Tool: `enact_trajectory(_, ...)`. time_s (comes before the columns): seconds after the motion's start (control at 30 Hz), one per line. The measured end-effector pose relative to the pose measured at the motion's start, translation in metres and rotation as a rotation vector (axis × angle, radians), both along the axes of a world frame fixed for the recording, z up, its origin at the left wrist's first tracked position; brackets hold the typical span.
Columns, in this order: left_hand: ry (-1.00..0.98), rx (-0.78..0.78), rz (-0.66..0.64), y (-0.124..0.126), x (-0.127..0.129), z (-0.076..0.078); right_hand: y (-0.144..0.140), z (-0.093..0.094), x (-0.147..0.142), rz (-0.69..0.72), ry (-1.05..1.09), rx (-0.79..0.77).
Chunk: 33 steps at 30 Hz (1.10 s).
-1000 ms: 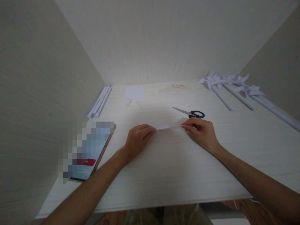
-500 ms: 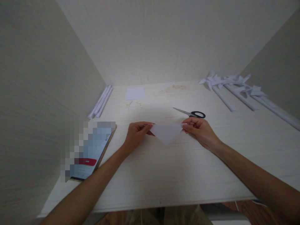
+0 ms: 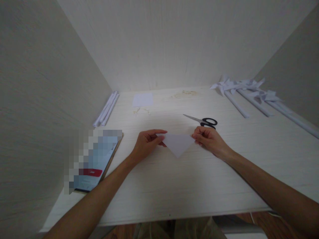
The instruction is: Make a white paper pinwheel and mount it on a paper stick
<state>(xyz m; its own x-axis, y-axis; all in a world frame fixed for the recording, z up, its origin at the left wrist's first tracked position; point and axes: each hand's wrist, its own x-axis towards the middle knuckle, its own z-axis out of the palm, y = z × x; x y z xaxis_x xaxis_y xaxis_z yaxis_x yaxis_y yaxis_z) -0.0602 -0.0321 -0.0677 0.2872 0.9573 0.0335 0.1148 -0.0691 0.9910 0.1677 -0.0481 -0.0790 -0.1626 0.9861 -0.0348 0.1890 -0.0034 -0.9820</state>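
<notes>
A white bench (image 3: 174, 186) with faint streaks fills a booth, bounded by a pale left wall (image 3: 50, 83), a back wall (image 3: 159, 43) and a right wall (image 3: 291, 59); wooden floor shows below its near edge. At the middle of the bench, a white paper triangle (image 3: 178, 145) spans the two hands: the left hand (image 3: 149, 142) has thumb and fingers pinched on its left corner, and the right hand (image 3: 209, 140) is likewise clamped on its right corner. The long edge, which is the long axis, runs left to right on the far side; the opposite tip points toward the person. Whether that tip touches the bench cannot be told. Around it, from the left: a phone (image 3: 99, 162), partly pixelated, its lower end close against the left forearm in view; rolled paper tubes (image 3: 107, 109) beside the left wall; a square sheet (image 3: 142, 99) with thin strands (image 3: 136, 112) nearer the person; tan strands (image 3: 188, 93) near the back wall; black-handled scissors (image 3: 204, 121), blades pointing left and away, just beyond the right hand, which crowds their lower handle; and, at far right, paper pinwheels (image 3: 255, 103) on tubes.
</notes>
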Motion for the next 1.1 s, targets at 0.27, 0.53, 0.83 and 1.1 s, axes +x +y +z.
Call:
enact_trajectory(0.27,-0.037,-0.100,-0.078,-0.0018,-0.0022,-0.0024,-0.0003,-0.0011,0.0011,0.007,0.026,0.000)
enact_trajectory(0.53,-0.027,-0.108,-0.079,-0.0008,-0.0015,-0.0002,0.0003,-0.0022,0.0020,0.038,0.023,0.007)
enact_trajectory(0.83,-0.006,-0.102,-0.067,-0.0012,-0.0022,0.0019,-0.0007,-0.0017,0.0013,0.043,-0.004,0.031)
enact_trajectory(1.1,0.004,-0.090,-0.089,-0.0009,-0.0034,-0.0002,-0.0007,-0.0009,0.0004,0.037,-0.017,0.014)
